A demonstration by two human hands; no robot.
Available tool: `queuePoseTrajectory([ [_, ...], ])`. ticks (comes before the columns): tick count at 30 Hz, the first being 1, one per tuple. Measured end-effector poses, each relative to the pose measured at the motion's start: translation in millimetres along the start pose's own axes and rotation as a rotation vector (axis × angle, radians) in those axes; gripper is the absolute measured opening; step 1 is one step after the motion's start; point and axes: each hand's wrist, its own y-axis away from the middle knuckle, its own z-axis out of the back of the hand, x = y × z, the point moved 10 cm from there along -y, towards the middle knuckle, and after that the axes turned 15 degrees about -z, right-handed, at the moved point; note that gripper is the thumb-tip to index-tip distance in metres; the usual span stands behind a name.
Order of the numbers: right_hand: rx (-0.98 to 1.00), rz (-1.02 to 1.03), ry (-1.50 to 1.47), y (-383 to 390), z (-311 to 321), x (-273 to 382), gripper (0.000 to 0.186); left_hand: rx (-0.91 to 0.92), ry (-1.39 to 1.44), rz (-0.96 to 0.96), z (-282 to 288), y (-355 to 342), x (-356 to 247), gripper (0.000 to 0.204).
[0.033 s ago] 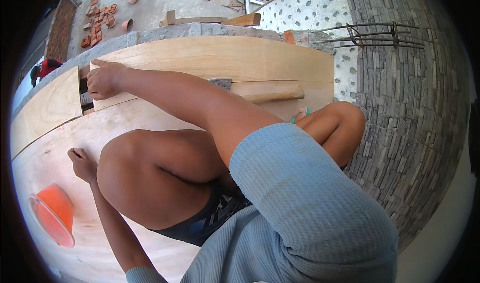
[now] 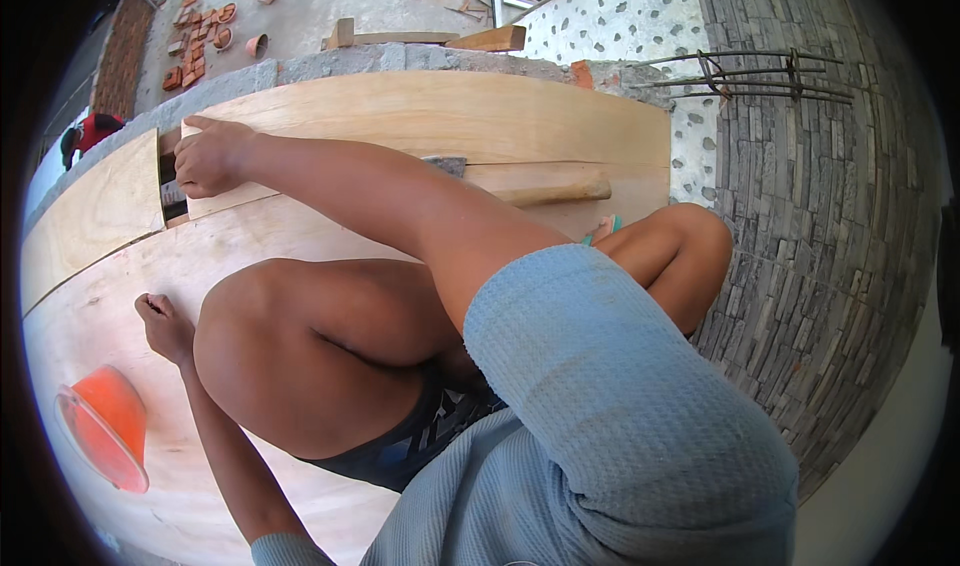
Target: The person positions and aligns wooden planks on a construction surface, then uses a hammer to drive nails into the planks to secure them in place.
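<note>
My right hand (image 2: 212, 156) reaches across to the far left, its fingers curled over the left end of a long plywood strip (image 2: 400, 106). Just left of it, a narrow dark gap (image 2: 172, 181) separates this strip from another plywood piece (image 2: 95, 221). My left hand (image 2: 165, 326) is closed beside my bent knee, low over the large plywood sheet (image 2: 250, 236); whatever its fingers hold is hidden. Beyond my right forearm lies a hammer-like tool with a wooden handle (image 2: 555, 190) and a grey metal head (image 2: 445, 165), partly covered by the arm.
An orange bucket (image 2: 108, 426) lies tipped at the left. Past the plywood runs a rough masonry edge (image 2: 390, 58), with bricks (image 2: 195, 51) on the ground below. Bent rebar (image 2: 760, 74) juts out beside a stone-clad wall (image 2: 810, 216). Another person (image 2: 95, 133) is at far left.
</note>
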Motion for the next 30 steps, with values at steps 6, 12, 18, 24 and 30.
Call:
queuePoseTrajectory([
  [6, -0.141, 0.018, -0.121, 11.4, 22.3, 6.5, 0.026, -0.019, -0.015, 0.023, 5.4, 5.3, 1.7, 0.027],
  [12, 0.129, -0.329, -0.154, 220.4, 112.3, -55.9, 0.038, -0.082, -0.065, -0.058, 8.1, -1.4, -14.5, 0.024],
  [18, 0.599, -0.639, 0.165, 411.5, 137.2, -113.8, 0.038, -0.114, 0.007, -0.128, 11.4, -3.6, -29.7, 0.019],
  [24, 0.45, -0.715, 0.14, 388.1, 156.9, -114.8, 0.041, -0.133, 0.111, -0.183, 25.2, -4.3, -46.8, 0.014],
  [30, 0.402, -0.762, -0.079, 286.3, 215.2, -95.1, 0.042, -0.148, 0.105, -0.172, 26.5, -4.8, -50.5, 0.016],
])
